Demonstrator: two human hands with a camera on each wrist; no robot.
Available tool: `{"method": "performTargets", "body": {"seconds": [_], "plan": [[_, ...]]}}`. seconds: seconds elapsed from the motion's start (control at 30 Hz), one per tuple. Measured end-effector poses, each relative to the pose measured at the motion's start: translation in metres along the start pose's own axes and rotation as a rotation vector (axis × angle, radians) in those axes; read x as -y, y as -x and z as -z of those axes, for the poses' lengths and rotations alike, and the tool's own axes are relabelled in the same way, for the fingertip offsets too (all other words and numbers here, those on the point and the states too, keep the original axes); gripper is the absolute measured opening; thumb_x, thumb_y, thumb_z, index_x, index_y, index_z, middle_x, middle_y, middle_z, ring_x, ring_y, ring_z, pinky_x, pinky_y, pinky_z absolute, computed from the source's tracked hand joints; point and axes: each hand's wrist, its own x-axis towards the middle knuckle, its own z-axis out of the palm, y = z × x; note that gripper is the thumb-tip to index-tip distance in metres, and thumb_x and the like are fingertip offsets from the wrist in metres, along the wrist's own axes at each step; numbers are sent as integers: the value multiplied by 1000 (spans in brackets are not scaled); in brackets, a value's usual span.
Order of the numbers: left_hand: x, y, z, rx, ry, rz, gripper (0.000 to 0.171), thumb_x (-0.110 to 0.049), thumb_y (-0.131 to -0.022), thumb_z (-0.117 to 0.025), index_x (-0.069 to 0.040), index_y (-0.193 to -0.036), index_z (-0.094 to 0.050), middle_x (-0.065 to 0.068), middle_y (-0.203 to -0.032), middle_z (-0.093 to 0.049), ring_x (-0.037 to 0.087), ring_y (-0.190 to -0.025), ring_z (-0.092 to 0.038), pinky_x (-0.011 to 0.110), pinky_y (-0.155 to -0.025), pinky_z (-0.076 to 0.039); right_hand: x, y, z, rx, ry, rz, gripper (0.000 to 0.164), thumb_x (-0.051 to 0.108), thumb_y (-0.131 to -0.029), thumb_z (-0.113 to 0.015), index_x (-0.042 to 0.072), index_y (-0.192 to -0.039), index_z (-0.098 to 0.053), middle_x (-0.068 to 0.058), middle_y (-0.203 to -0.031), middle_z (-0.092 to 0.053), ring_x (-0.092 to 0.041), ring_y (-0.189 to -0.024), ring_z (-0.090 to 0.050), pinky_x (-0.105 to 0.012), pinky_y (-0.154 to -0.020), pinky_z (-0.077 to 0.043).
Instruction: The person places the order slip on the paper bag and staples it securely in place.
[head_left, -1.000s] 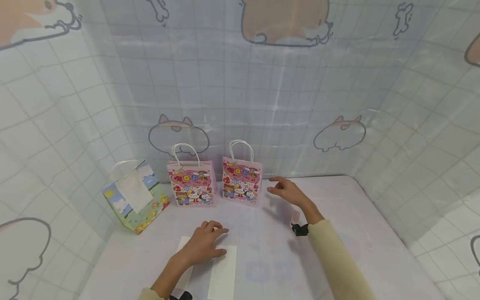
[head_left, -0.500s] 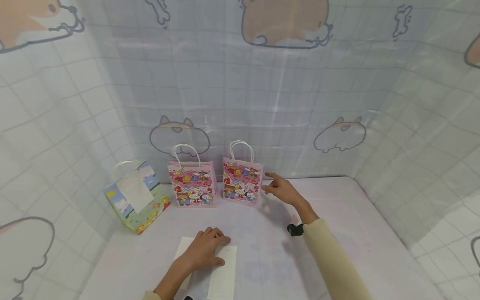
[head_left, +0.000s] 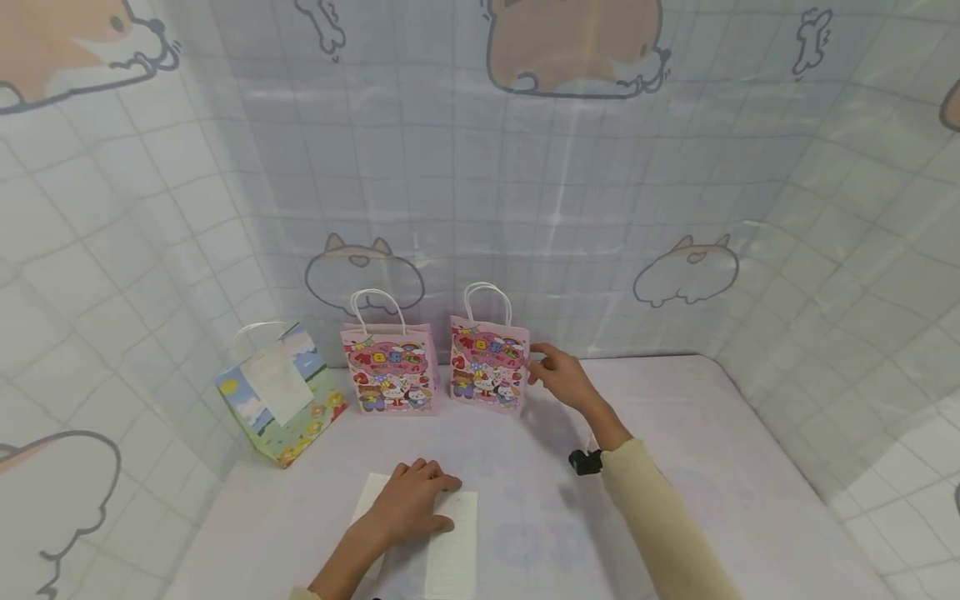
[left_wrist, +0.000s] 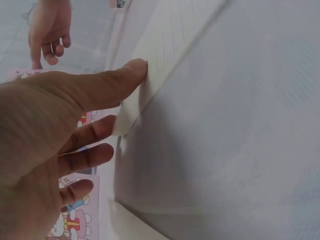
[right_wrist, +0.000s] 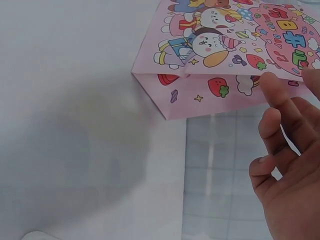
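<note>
My right hand (head_left: pixel 566 381) is at the right side of a pink cartoon-printed paper gift bag (head_left: pixel 489 367) with white handles. In the right wrist view its fingertips (right_wrist: pixel 274 86) meet or nearly meet the bag's side panel (right_wrist: pixel 200 97); the fingers are loosely bent, not round the bag. My left hand (head_left: pixel 411 504) is low over two strips of pale paper. Its thumb (left_wrist: pixel 112 85) lies on the lined strip (left_wrist: pixel 162 55), the other fingers apart and relaxed. The second strip (head_left: pixel 370 493) is partly hidden under the left wrist.
Another pink gift bag (head_left: pixel 390 371) stands to the left. Farther left, a blue and green gift bag (head_left: pixel 326 404) sits tilted, with a white paper (head_left: pixel 277 385) on its front. A grid-patterned sheet (head_left: pixel 480 183) rises behind the pale tabletop (head_left: pixel 675 417).
The right hand has moved left up to the side of the right pink bag. The left hand has shifted slightly down over the paper strips. The bags stay in place.
</note>
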Motion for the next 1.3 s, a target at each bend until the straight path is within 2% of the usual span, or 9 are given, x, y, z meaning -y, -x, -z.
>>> {"method": "performTargets", "body": {"seconds": [0.2, 0.37, 0.53, 0.67, 0.8, 0.93, 1.03, 1.17, 1.3], "plan": [[-2, 1, 1, -1, 4, 21, 50, -48, -74, -86, -26, -117, -73, -11, -95, -57, 12, -88, -49, 46, -81, -40, 0, 2, 1, -18, 7, 4, 35, 38, -102, -57, 13, -126, -62, 0, -82, -69, -21, -76, -60, -34, -66, -47], [-2, 2, 2, 1, 47, 20, 41, -31, -79, -86, -24, -117, -72, -11, -91, -57, 9, -84, -53, 45, -78, -40, 0, 3, -1, -19, -4, -17, 33, 38, -102, -57, 13, -123, -62, -2, -84, -69, -23, -77, -60, -34, -65, -47], [2, 4, 2, 13, 136, -2, 36, -11, -85, -78, -22, -119, -71, -13, -91, -58, 2, -80, -52, 37, -72, -39, 0, 4, -3, -27, -1, 7, 33, 38, -102, -57, 13, -123, -62, -4, -84, -70, -20, -74, -58, -34, -64, -46], [7, 3, 2, 26, 241, -26, 33, -5, -88, -73, -19, -118, -72, -12, -90, -60, 1, -77, -51, 32, -70, -44, 2, 6, -2, -46, -1, 38, 31, 36, -102, -58, 13, -121, -63, 0, -82, -69, -19, -74, -58, -34, -65, -46], [10, 3, 3, -23, 288, -63, 20, -5, -88, -73, -16, -105, -74, -12, -87, -60, 0, -74, -51, 25, -67, -48, 2, 8, -1, -68, -4, 46, 28, 34, -102, -59, 12, -118, -64, 1, -82, -68, -19, -75, -59, -34, -66, -47], [11, 4, 6, -110, 230, -95, 9, -11, -87, -76, -19, -93, -74, -16, -82, -60, -4, -71, -52, 24, -66, -47, 0, 11, -1, -76, -11, 57, 27, 33, -101, -59, 11, -117, -65, 0, -82, -68, -19, -74, -58, -35, -66, -47], [11, 5, 10, -152, 186, -72, 7, -18, -88, -77, -23, -91, -73, -19, -81, -60, -4, -69, -51, 25, -66, -45, -2, 12, -2, -82, -17, 64, 28, 34, -101, -60, 11, -115, -65, 0, -83, -68, -19, -74, -59, -35, -66, -48], [13, 5, 18, -158, 178, -17, 6, -23, -91, -75, -26, -93, -71, -21, -84, -60, -3, -68, -50, 26, -66, -43, -3, 16, -2, -83, -9, 63, 29, 36, -100, -60, 11, -115, -65, 2, -84, -69, -18, -76, -60, -35, -68, -48], [14, 3, 24, -165, 170, -4, 6, -23, -92, -74, -26, -95, -71, -20, -85, -61, -3, -69, -51, 25, -66, -43, -2, 21, 0, -74, -7, 67, 27, 34, -100, -60, 12, -114, -66, 2, -85, -70, -17, -78, -61, -35, -70, -49]]}}
